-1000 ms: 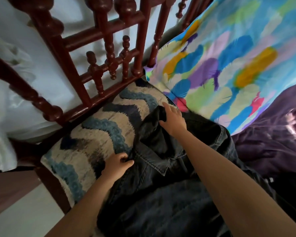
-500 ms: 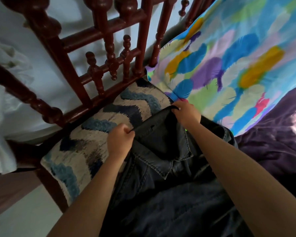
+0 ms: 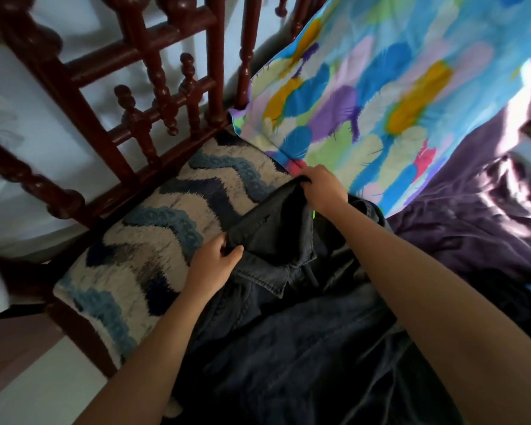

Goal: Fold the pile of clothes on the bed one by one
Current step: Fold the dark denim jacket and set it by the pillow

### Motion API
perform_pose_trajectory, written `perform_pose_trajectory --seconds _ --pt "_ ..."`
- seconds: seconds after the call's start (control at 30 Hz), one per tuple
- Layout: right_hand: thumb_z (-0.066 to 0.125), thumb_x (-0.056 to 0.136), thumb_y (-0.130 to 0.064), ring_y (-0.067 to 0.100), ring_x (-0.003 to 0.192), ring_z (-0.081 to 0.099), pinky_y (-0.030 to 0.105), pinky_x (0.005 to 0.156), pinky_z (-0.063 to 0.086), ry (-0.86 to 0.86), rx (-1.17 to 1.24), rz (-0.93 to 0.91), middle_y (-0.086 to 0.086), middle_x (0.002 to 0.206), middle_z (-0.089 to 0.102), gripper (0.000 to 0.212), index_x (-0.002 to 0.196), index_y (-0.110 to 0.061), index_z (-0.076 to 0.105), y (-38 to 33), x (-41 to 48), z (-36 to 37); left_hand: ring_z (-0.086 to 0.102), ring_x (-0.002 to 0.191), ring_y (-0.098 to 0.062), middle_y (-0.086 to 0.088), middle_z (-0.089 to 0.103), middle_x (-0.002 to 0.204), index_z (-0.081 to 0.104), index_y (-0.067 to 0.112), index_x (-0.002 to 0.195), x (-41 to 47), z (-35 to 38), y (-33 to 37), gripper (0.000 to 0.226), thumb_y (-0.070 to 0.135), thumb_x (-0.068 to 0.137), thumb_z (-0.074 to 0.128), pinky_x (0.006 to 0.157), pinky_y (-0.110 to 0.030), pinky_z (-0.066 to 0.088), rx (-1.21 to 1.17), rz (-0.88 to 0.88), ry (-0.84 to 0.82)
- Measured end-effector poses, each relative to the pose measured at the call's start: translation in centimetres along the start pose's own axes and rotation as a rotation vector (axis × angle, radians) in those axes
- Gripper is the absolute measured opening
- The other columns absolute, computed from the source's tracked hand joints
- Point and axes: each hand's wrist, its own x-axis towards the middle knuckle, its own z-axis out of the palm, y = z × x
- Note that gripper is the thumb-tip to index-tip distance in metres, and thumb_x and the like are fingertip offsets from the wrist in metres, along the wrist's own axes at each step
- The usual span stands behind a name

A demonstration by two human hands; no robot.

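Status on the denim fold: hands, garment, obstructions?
Left hand and right hand both grip the upper edge of the dark denim garment. Garment spread partly over the zigzag blanket. Purple cloth bunched at its right.

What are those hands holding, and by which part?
A dark denim jacket. The left hand pinches the near corner of a raised flap by the collar; the right hand grips the far corner.
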Motion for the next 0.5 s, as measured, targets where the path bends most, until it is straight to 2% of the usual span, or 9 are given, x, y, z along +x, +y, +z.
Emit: perform_pose_trajectory --seconds 0.1,0.23,0.3,0.37,0.4,0.47,0.5 --pt "0.043 0.091 -0.008 0.034 0.113 0.051 0.036 0.09 0.042 0.073 0.086 0.052 0.015 0.122 0.053 0.034 0.117 -0.019 0.062 2.5 -2.7 -2.2 0.062 0.084 -0.019 -0.003 0.067 0.088 0.062 0.015 0.104 -2.8 0.6 2.8 0.018 0.026 0.091 0.058 0.074 -0.034 0.049 0.055 0.175 -0.048" --pt "0.044 0.082 0.005 0.032 0.11 0.056 0.036 0.096 0.041 0.205 0.213 0.159 0.015 0.118 0.062 0.038 0.108 -0.012 0.067 7.0 -8.3 -5.2 0.061 0.075 -0.011 0.005 0.065 0.082 0.059 0.016 0.112 -8.1 3.6 7.4 0.027 0.031 0.089 0.059 0.062 -0.017 0.043 0.157 0.376 -0.153" --pt "0.042 0.079 0.009 0.031 0.103 0.059 0.036 0.096 0.043 0.273 0.249 0.223 0.016 0.112 0.065 0.041 0.104 -0.009 0.069 9.8 -11.7 -6.8 0.064 0.082 -0.015 0.002 0.068 0.087 0.057 0.017 0.114 -10.9 6.1 9.4 0.031 0.034 0.088 0.06 0.067 -0.018 0.044 0.193 0.461 -0.21" --pt "0.039 0.079 0.012 0.027 0.091 0.062 0.036 0.089 0.048 0.317 0.283 0.274 0.017 0.105 0.067 0.042 0.101 -0.005 0.07 12.8 -15.4 -8.1 0.064 0.095 -0.022 -0.003 0.069 0.098 0.055 0.016 0.116 -13.6 9.0 10.8 0.035 0.036 0.088 0.059 0.079 -0.029 0.046 0.23 0.515 -0.275" --pt "0.037 0.08 0.012 0.02 0.085 0.064 0.028 0.08 0.051 0.335 0.295 0.306 0.017 0.101 0.067 0.043 0.101 -0.005 0.07 14.3 -17.3 -8.6 0.062 0.099 -0.023 -0.004 0.068 0.104 0.053 0.015 0.119 -15.0 10.6 11.3 0.037 0.036 0.088 0.058 0.084 -0.033 0.046 0.261 0.539 -0.312" --pt "0.037 0.081 0.012 0.002 0.062 0.062 0.011 0.054 0.045 0.384 0.332 0.379 0.011 0.091 0.065 0.044 0.099 -0.009 0.071 17.5 -20.9 -9.0 0.059 0.105 -0.024 -0.006 0.064 0.111 0.048 0.013 0.124 -17.9 14.2 12.0 0.042 0.037 0.091 0.055 0.089 -0.036 0.045 0.295 0.576 -0.387" --pt "0.038 0.082 0.011 0.001 0.058 0.058 0.008 0.05 0.042 0.409 0.339 0.414 0.009 0.088 0.064 0.044 0.099 -0.013 0.071 19.2 -22.5 -8.9 0.058 0.108 -0.025 -0.007 0.062 0.114 0.045 0.012 0.129 -19.3 15.9 12.0 0.044 0.035 0.092 0.053 0.091 -0.036 0.044 0.277 0.561 -0.449"
